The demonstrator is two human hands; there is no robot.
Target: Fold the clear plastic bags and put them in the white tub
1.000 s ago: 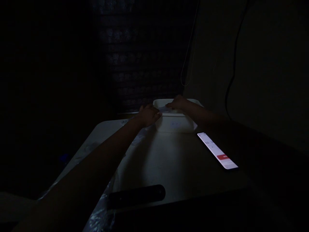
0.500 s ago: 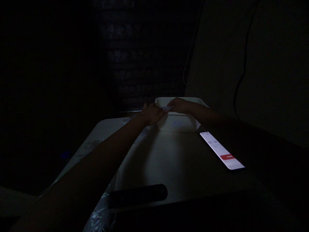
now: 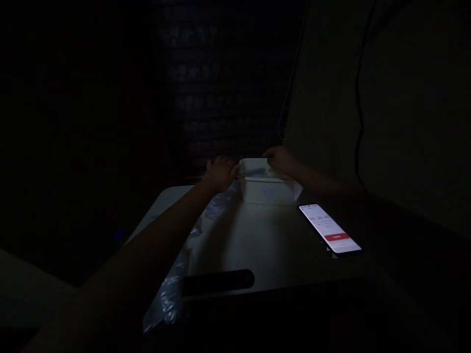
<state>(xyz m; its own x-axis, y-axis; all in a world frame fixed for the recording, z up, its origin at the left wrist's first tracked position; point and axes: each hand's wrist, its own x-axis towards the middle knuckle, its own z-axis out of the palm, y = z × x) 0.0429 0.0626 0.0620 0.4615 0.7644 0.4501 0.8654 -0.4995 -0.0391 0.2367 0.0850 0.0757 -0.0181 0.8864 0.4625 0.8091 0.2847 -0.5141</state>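
My left hand [image 3: 222, 174] is at the left side of a white plastic tub [image 3: 270, 191], its fingers spread and its thumb close to the rim. Nothing shows in it. My right hand [image 3: 281, 159] hangs over the tub's far right part, fingers apart and partly lost in the dark; I see nothing held. Inside the tub lies a pale, bluish translucent piece [image 3: 254, 172], too dim to name. Crumpled clear plastic [image 3: 221, 203] lies beside my left forearm.
A lit phone [image 3: 330, 229] showing a running timer lies right of the tub on the pale table [image 3: 257, 235]. A long dark slot or bar [image 3: 219, 282] is near the front edge. More clear plastic [image 3: 169, 299] runs along the left. A cable [image 3: 357, 113] hangs at the right wall.
My hands have moved apart, the left to the left and the right slightly to the right. The pale piece that was between them now lies in the tub. The view has shifted slightly.
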